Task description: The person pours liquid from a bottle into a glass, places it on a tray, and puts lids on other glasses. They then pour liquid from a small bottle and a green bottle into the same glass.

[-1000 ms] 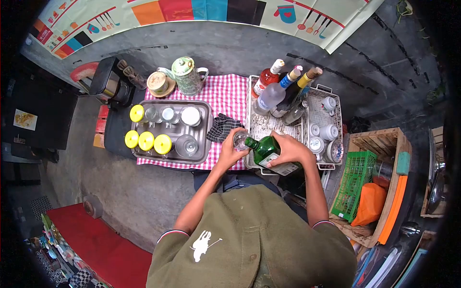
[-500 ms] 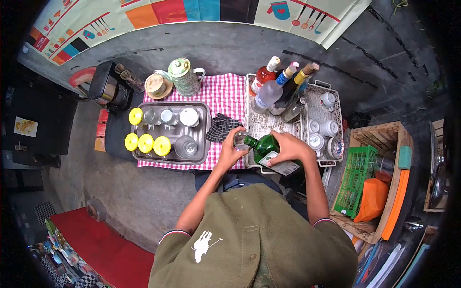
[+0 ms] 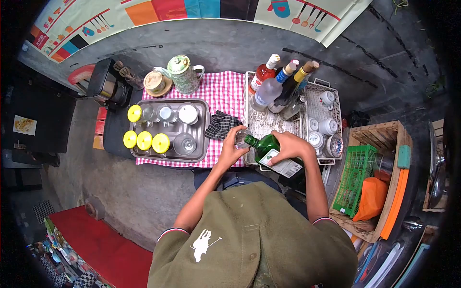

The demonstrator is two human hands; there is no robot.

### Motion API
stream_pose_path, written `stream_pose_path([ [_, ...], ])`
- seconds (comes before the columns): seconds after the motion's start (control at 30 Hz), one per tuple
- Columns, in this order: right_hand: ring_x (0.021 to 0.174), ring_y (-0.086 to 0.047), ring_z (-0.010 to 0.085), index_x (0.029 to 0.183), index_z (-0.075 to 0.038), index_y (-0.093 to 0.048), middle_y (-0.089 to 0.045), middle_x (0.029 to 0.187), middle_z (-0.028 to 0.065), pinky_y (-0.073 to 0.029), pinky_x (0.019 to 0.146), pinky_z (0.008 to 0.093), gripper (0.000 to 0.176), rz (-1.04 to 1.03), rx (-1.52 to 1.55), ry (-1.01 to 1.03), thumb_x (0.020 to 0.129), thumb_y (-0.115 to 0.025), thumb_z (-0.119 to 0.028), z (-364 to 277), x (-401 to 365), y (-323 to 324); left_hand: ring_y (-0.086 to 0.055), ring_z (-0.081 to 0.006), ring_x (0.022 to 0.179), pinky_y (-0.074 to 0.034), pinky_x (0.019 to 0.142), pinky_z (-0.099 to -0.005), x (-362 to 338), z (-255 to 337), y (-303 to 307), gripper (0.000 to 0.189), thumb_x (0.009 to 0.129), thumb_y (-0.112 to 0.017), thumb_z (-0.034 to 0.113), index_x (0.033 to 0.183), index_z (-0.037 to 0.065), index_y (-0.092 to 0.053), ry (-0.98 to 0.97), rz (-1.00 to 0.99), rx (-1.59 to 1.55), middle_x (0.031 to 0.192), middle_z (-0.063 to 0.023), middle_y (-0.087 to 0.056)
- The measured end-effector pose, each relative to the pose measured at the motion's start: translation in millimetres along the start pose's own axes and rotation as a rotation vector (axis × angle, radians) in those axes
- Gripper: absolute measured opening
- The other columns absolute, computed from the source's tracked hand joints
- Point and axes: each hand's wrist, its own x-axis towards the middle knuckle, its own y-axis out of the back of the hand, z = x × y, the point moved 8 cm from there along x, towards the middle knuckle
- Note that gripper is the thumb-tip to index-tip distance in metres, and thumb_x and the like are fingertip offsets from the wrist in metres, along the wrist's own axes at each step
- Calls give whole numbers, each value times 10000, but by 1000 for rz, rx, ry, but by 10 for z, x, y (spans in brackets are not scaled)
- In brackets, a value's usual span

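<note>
A small clear glass (image 3: 242, 138) is in my left hand (image 3: 232, 150), whose fingers wrap round it. My right hand (image 3: 292, 147) grips a green bottle (image 3: 270, 150) with a white label. The bottle is tilted, its neck pointing left at the rim of the glass. Whether liquid is flowing cannot be made out. Just left of the glass lies a dark checked cloth (image 3: 224, 125). Beneath the hands is the front part of a white wire basket (image 3: 247, 98), in which several bottles stand at the back.
On the left, a metal tray (image 3: 207, 115) holds jars with yellow lids (image 3: 144, 140) and glasses. Behind it stand a green patterned teapot (image 3: 183, 77) and a lidded cup (image 3: 154, 82). Right are a basket of white cups (image 3: 328, 126) and a wooden crate (image 3: 404, 139) with a green basket (image 3: 356, 180).
The green bottle has tilted slightly, its base a little lower and further right. Its neck is still at the glass. The view has shifted very slightly.
</note>
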Motion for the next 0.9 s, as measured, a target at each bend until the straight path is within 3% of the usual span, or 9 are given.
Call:
stream_pose_path([
  [0.57, 905, -674, 366, 1139, 23, -582, -687, 965, 232, -510, 812, 393, 839, -82, -48, -85, 534, -862, -487, 130, 6, -20, -576, -303, 1137, -450, 974, -366, 6, 45, -82, 625, 634, -716, -11, 1231, 33, -534, -59, -24, 92, 1180, -147, -576],
  [0.67, 905, -676, 362, 1129, 27, -589, -688, 964, 231, -512, 808, 392, 837, -85, -61, -85, 530, -864, -489, 111, 8, -3, -591, -225, 1102, -454, 959, -325, 8, -17, -90, 637, 642, -731, -14, 1248, 28, -539, -44, -27, 91, 1191, -112, -583],
  [0.77, 897, -677, 361, 1118, 30, -594, -689, 956, 229, -513, 801, 393, 837, -89, -49, -88, 524, -865, -494, 110, 10, 9, -580, -306, 1131, -454, 967, -366, 8, 34, -90, 623, 632, -715, -16, 1226, 27, -534, -35, -18, 62, 1179, -148, -577],
  [0.9, 887, -678, 360, 1111, 39, -596, -689, 945, 228, -514, 793, 392, 849, -102, -75, -108, 519, -863, -508, 123, 21, 14, -587, -277, 1112, -458, 956, -350, 18, 34, -94, 624, 635, -717, -18, 1231, 25, -537, -62, -15, 76, 1178, -137, -581],
])
